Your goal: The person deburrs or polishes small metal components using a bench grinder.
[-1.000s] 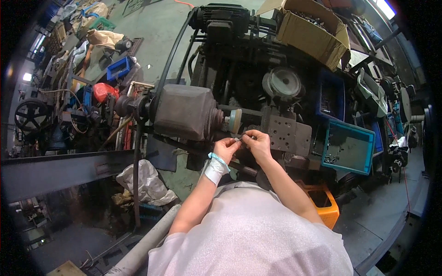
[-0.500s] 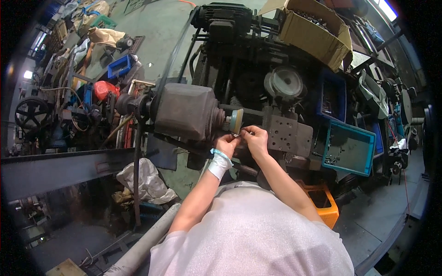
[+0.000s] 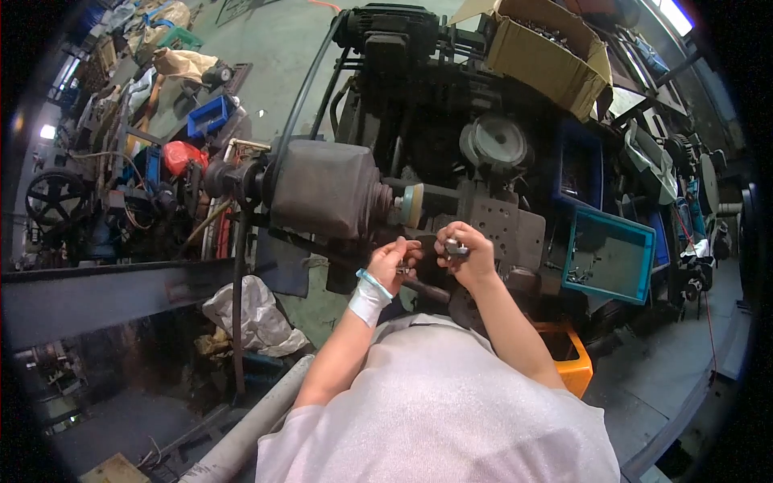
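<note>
In front of me a round wheel with a pale blue-green and tan rim (image 3: 412,205) sits on the spindle of a grimy machine head (image 3: 322,189). My right hand (image 3: 471,256), just right of and below the wheel, is closed round a small shiny metal part (image 3: 457,249). Left of it, my left hand (image 3: 392,262) has its fingers curled together, with a small metallic glint by the fingertips too small to name. White wrapping and a light blue band (image 3: 372,291) circle my left wrist. The hands are apart, and neither touches the wheel.
A dark plate with holes (image 3: 507,233) stands right of the wheel. Beyond it, a teal bin (image 3: 651,262) holds a few small metal pieces. A cardboard box (image 3: 555,74) of metal parts sits far right, an orange crate (image 3: 573,374) near right. A belt (image 3: 302,101) runs up from the machine.
Both hands have drawn back from the wheel's lower edge and moved apart, the left leftward, the right rightward. The metal part now shows in my right hand.
</note>
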`<state>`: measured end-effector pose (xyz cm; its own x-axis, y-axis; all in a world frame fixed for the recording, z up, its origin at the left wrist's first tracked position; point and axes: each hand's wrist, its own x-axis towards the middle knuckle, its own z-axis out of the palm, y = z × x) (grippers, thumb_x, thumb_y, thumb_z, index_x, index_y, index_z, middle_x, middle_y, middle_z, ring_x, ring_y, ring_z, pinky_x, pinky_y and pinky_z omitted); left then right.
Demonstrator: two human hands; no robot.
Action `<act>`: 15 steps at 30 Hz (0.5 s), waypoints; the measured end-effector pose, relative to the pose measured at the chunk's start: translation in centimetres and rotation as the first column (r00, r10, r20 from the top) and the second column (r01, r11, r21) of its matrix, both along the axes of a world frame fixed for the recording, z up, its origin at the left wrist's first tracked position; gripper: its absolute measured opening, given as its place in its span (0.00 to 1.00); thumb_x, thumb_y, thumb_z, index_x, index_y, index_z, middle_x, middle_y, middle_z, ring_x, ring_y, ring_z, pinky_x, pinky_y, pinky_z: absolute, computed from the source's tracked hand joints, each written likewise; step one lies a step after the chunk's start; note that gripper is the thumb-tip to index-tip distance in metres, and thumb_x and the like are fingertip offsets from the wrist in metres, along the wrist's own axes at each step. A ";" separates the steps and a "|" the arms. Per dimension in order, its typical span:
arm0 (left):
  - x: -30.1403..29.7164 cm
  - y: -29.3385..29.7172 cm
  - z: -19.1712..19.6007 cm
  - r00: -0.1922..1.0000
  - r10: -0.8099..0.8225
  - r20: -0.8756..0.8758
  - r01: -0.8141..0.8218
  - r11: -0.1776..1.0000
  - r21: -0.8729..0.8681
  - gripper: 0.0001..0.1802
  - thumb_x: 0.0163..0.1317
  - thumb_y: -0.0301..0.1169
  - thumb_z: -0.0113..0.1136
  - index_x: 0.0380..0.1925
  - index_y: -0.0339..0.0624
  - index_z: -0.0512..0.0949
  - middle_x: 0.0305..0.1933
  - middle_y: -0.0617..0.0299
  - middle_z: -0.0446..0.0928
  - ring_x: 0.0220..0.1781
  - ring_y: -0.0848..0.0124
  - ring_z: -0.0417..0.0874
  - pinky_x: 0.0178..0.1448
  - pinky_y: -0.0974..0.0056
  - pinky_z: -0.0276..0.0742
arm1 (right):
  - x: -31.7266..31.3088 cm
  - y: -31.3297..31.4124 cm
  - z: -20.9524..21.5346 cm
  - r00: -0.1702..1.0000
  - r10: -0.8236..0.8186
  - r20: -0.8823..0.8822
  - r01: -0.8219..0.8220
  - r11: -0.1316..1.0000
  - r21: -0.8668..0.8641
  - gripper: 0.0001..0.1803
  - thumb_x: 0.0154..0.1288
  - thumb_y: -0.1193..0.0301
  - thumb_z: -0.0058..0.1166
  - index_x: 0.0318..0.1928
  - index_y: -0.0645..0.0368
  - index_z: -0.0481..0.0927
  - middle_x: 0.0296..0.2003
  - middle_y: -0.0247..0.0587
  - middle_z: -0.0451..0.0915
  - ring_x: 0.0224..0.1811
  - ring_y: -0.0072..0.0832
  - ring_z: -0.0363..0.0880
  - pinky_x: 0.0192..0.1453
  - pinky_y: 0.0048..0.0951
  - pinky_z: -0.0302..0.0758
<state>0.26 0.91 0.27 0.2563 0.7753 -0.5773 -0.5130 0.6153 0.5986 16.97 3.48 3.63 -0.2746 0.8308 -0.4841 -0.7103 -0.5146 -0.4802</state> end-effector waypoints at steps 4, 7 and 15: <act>-0.1 -0.1 1.1 0.980 0.060 0.188 -0.036 0.991 -0.128 0.18 0.62 0.39 0.40 0.38 0.35 0.71 0.33 0.58 0.74 0.29 0.72 0.74 0.32 0.70 0.71 | 0.7 -0.3 0.0 0.988 0.129 -0.083 -0.133 0.990 -0.045 0.03 0.51 0.73 0.48 0.28 0.58 0.71 0.20 0.36 0.70 0.22 0.25 0.70 0.18 0.23 0.66; 0.3 -0.2 1.4 0.980 0.132 0.150 -0.097 0.971 -0.220 0.17 0.62 0.37 0.40 0.38 0.34 0.71 0.33 0.58 0.74 0.32 0.69 0.76 0.34 0.68 0.73 | 0.4 -0.7 0.0 0.904 0.333 0.267 -0.333 0.942 -0.048 0.06 0.49 0.74 0.52 0.30 0.61 0.74 0.19 0.34 0.71 0.22 0.22 0.69 0.20 0.23 0.66; 0.8 -0.8 0.1 0.996 0.060 0.061 -0.060 0.998 -0.004 0.14 0.61 0.34 0.42 0.35 0.35 0.73 0.32 0.58 0.75 0.29 0.72 0.76 0.31 0.71 0.72 | -2.8 -2.5 0.1 0.030 -0.349 0.937 -0.831 0.512 0.217 0.14 0.44 0.66 0.58 0.36 0.53 0.79 0.28 0.42 0.77 0.26 0.33 0.75 0.30 0.27 0.72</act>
